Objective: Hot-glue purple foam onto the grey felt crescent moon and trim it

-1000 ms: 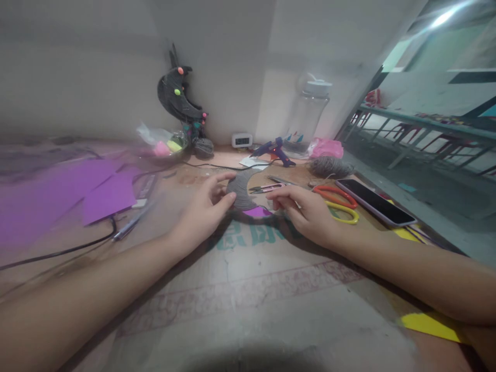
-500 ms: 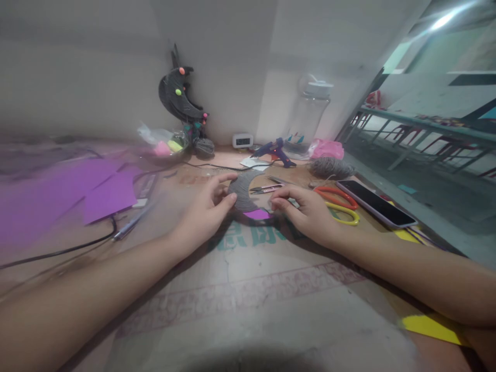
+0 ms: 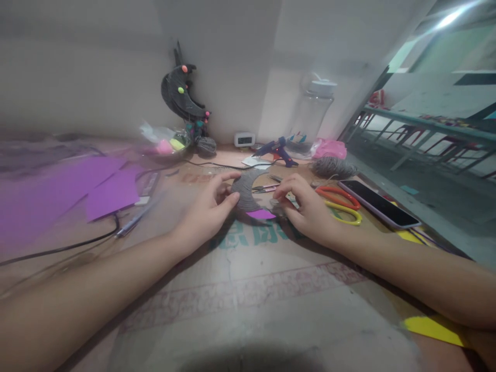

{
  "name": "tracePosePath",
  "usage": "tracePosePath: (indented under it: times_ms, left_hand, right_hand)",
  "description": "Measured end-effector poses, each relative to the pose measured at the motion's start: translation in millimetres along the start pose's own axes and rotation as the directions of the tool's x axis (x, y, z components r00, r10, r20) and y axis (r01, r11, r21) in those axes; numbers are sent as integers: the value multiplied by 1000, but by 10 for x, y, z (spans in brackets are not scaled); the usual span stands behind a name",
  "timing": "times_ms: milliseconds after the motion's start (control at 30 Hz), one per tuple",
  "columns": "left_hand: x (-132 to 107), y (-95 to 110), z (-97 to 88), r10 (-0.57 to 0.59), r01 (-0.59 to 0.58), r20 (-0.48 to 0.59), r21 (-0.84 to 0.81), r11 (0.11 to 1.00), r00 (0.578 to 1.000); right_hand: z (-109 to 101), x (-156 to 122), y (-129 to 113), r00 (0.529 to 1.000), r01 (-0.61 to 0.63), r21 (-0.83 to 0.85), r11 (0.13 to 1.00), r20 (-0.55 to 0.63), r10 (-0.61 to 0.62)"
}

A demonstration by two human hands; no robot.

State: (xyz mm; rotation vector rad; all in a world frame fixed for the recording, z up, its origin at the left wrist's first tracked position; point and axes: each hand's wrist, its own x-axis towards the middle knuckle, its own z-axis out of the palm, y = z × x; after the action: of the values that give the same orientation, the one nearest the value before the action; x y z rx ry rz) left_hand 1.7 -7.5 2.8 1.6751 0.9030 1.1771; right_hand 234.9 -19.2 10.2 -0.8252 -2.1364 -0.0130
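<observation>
Above one table (image 3: 271,310), left hand (image 3: 207,206) grips one grey crescent (image 3: 246,192); right hand (image 3: 308,212): grip unclear.

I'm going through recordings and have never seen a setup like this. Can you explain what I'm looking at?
There is no robot here: the two bare hands belong to a person wearing a camera on their head. It looks forward and down, and every picture comes from it. The left hand holds a grey crescent, with a purple patch showing at its lower end. The right hand is beside it, fingers curled; whether they hold anything is too blurred to tell. Around them on the table lie snips, scissors, a phone, purple sheets, a glue gun and grey yarn. Behind, near the wall, is a darker crescent.
</observation>
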Motion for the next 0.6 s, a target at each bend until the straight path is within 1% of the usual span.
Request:
tracePosePath:
  times_ms: [267, 433, 600]
  left_hand:
    - [32, -11, 15, -9, 13, 34, -133, 991, 999]
    - [49, 3, 8, 5, -2, 26, -100, 995, 1000]
    - [57, 9, -18, -43, 40, -48, -71, 997, 998]
  right_hand:
    - [11, -17, 10, 1000, 6, 0, 1000, 16, -6]
    - [-4, -9, -19, 1000, -10, 10, 1000, -6, 10]
    - [-19, 3, -50, 997, -56, 20, 998, 53, 55]
